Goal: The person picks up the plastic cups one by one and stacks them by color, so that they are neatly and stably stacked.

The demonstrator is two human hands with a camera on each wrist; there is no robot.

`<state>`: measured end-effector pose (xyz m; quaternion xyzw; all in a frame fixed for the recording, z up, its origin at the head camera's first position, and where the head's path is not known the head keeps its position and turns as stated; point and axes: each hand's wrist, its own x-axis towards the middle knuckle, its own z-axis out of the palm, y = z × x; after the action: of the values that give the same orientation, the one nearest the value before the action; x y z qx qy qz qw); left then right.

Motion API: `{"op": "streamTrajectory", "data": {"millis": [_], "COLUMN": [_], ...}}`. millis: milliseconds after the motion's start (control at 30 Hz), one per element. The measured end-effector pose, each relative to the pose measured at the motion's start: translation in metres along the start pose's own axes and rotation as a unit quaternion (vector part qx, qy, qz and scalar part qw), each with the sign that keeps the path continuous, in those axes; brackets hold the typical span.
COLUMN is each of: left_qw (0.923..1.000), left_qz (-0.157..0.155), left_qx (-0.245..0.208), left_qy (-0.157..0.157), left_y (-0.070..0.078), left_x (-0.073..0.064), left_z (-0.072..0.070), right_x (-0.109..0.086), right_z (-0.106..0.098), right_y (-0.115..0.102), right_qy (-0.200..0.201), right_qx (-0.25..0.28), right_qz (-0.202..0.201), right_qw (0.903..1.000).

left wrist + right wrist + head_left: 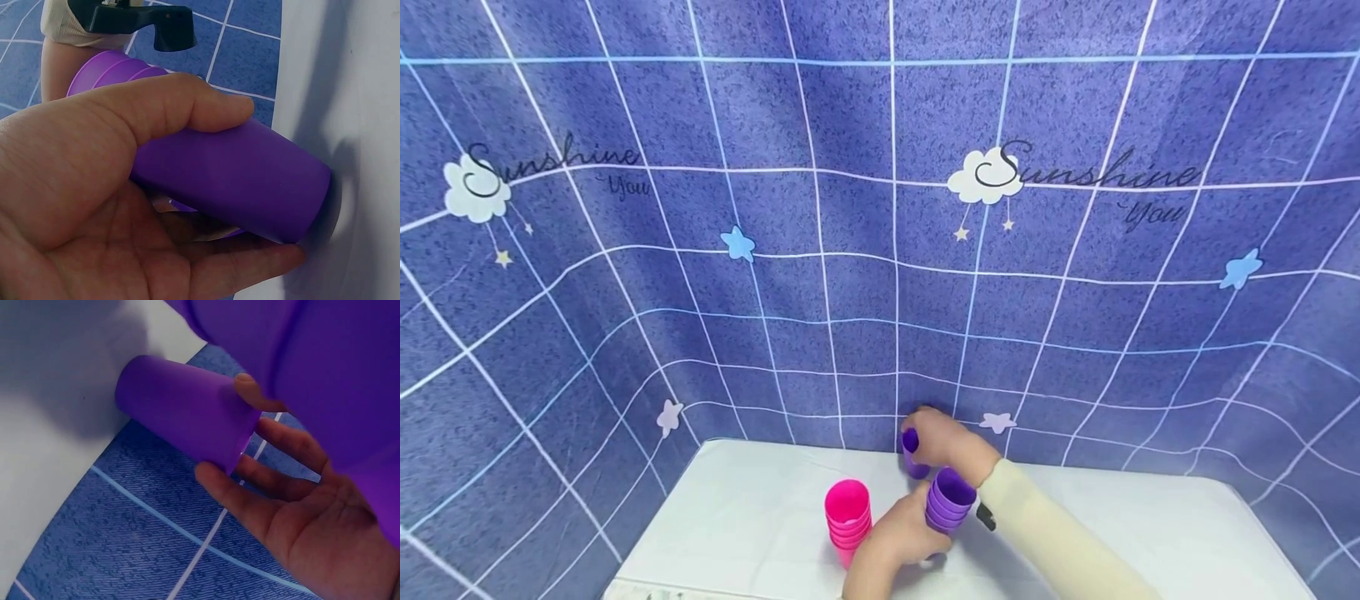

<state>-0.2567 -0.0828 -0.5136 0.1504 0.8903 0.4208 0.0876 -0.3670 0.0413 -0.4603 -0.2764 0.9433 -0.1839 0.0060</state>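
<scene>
A stack of several nested purple cups (pixel 951 498) is gripped by my left hand (pixel 904 533), thumb on one side and fingers beneath, as the left wrist view shows. Just beyond it, my right hand (pixel 943 439) pinches a single purple cup (pixel 184 412) near its rim. That cup's base is at the white table surface, close to the curtain. The purple stack fills the upper right of the right wrist view and hides part of the right hand. Left of my left hand stands a stack of pink cups (pixel 847 521), partly covered by the hand and wrist.
A white table (pixel 760 500) carries the cups. Behind it hangs a blue grid-patterned curtain (pixel 850 208) with clouds, stars and lettering, which also wraps along the left side. A dark wrist device (pixel 172 28) sits at the right sleeve.
</scene>
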Motion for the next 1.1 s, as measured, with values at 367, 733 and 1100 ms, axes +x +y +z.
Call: {"op": "streamTrajectory", "data": {"millis": [367, 733, 1100], "left_qw": [0.9997, 0.9994, 0.9992], "left_qz": [0.013, 0.023, 0.024], "left_qx": [-0.02, -0.023, -0.029], "left_qy": [-0.009, -0.014, -0.011], "left_y": [-0.008, -0.01, -0.01], "left_x": [0.011, 0.019, 0.019], "left_z": [-0.001, -0.004, -0.005], "right_x": [-0.008, -0.016, -0.036], "right_z": [-0.008, -0.016, -0.026], "right_y": [0.003, 0.004, -0.001], "right_qy": [0.045, 0.089, 0.172], "right_qx": [0.079, 0.132, 0.189], "right_qz": [-0.015, 0.015, 0.017], "right_qw": [0.9958, 0.9871, 0.9666]}}
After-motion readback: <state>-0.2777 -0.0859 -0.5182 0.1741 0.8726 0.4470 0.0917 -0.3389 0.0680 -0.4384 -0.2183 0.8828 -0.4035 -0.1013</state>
